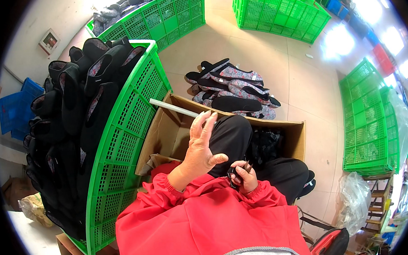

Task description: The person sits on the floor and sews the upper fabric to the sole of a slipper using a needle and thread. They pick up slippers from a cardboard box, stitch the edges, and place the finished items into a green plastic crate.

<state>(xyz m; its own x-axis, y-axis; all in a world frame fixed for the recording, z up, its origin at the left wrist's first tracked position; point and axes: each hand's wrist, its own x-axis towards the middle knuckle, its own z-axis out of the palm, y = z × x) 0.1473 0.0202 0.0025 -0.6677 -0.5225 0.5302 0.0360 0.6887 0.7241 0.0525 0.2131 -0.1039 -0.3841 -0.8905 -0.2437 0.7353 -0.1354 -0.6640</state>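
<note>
Our right hand (246,177) is curled round a small dark tool (234,177), our left hand (197,150) spread open near a white rod (173,107); tool looks light and stiff, so we'd grip its body.

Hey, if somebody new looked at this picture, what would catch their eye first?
The big green crate on the left, heaped with black shoes, probably jumps out first, then the bright red jacket at the bottom. A pile of flowered shoes lies on the floor beyond the cardboard box. Center, the left hand is raised, while the right hand grips a small dark object.
</note>
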